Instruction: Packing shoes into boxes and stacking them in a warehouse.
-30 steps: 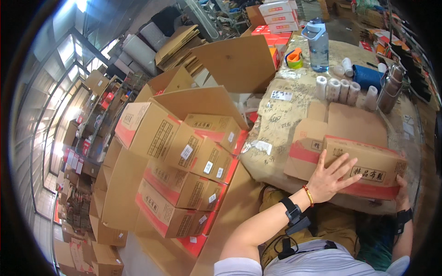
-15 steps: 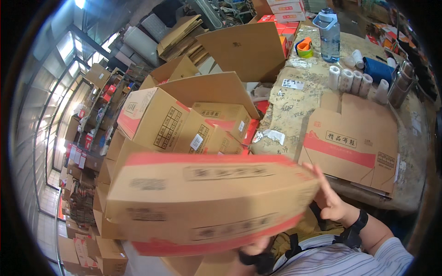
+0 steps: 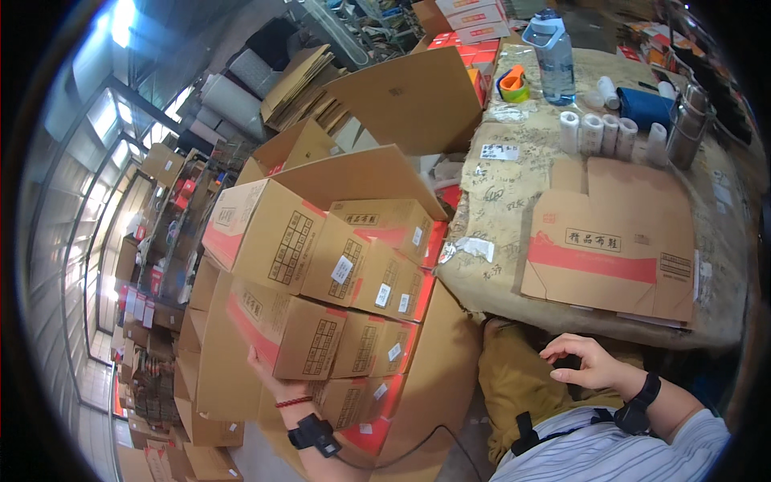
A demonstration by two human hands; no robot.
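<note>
My left hand (image 3: 271, 377) is at the near left corner of a brown-and-red shoe box (image 3: 293, 341), its fingers against the box's end and lower edge. That box sits level with others in a large open carton (image 3: 430, 369). Another shoe box (image 3: 277, 233) lies above it, and more lie beside and below, several with white labels. My right hand (image 3: 582, 361) hangs over my lap, fingers loosely bent, thumb apart, nothing in it. Nearby on the table is a flat folded brown-and-red box (image 3: 612, 249).
The worn, written-on table (image 3: 498, 273) stands to the right. It bears a water bottle (image 3: 554, 64), white rolls (image 3: 594, 132), an orange-and-green tape roll (image 3: 514, 83) and a steel flask (image 3: 688, 128). Shelves (image 3: 181, 201) and open cartons (image 3: 205, 410) line the left side.
The shoe box held across the front between both hands has moved left into the large carton's stack. My right hand has let go and dropped toward my lap; my left stays at the box.
</note>
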